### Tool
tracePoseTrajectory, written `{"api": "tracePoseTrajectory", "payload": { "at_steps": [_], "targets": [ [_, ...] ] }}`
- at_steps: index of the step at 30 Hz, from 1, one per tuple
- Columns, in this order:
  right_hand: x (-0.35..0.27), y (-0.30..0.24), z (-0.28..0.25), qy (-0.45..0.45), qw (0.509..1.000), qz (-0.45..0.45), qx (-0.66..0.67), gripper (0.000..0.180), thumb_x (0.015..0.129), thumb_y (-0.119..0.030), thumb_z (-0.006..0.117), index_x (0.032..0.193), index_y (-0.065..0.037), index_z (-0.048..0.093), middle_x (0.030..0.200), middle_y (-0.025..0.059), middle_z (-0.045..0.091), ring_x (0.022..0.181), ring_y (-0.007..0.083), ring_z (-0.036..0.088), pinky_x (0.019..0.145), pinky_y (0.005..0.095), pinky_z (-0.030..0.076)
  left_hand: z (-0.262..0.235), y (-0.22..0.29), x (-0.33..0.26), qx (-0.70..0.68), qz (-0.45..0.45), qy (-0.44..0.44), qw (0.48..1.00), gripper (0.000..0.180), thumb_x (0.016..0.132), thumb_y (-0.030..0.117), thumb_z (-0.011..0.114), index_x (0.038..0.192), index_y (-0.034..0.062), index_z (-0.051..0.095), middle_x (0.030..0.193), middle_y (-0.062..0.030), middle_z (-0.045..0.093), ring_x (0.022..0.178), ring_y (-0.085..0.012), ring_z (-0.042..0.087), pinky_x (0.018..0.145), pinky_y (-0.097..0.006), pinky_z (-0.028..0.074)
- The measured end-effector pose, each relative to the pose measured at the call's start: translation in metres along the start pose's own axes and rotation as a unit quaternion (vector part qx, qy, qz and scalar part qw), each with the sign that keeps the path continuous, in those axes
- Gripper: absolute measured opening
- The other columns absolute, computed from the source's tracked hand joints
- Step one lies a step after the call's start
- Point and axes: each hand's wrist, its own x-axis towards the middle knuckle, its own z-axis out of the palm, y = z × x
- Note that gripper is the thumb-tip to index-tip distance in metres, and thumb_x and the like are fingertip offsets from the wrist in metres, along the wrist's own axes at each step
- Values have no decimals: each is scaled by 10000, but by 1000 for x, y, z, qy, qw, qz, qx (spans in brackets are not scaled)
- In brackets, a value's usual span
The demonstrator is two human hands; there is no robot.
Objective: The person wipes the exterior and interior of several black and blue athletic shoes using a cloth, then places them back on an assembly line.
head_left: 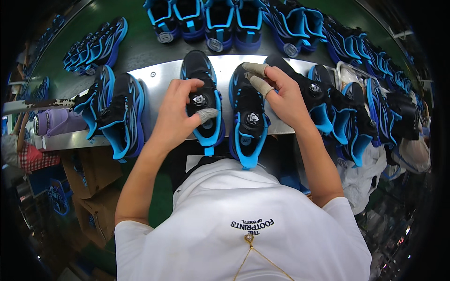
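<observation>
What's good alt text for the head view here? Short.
Seen from above, a person's left hand grips the round dial on one black-and-blue shoe while the right hand, fingers taped, rests on the shoe beside it, both on a metal shelf. More matching shoes line the green belt beyond.

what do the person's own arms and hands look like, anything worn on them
Both forearms are bare below short white sleeves. The left hand has a grey wrap on the thumb tip. The right hand has beige tape wraps on two fingers.
</observation>
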Motion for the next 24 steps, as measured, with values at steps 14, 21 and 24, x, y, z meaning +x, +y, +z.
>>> {"api": "tracePoseTrajectory", "payload": {
  "at_steps": [14, 21, 24],
  "targets": [
    [37, 6, 23, -91, 993, -17, -74, 291, 925, -150, 630, 1196, -55, 671, 986, 120, 654, 829, 204, 603, 771, 312, 480, -15, -22, 0, -114, 6, -107, 988, 503, 767, 7, 688, 1259, 74, 610, 1050, -30, 578, 867, -140, 492, 789, -272, 421],
    [68, 11, 52, -121, 989, -37, -83, 311, 896, -206, 659, 1177, -79, 698, 989, 168, 675, 802, 249, 642, 767, 347, 507, -5, -24, -1, -65, -26, -52, 996, 540, 765, 13, 668, 1295, 66, 586, 1109, -40, 603, 938, -161, 535, 856, -264, 420],
    [79, 22, 59, -123, 987, -58, -86, 306, 899, -208, 657, 1172, -76, 699, 989, 179, 675, 807, 256, 646, 774, 353, 511, -12, -21, -2, -107, 4, -97, 990, 560, 758, 29, 713, 1301, 73, 583, 1062, -36, 603, 937, -167, 536, 868, -276, 418]
  ]
}}
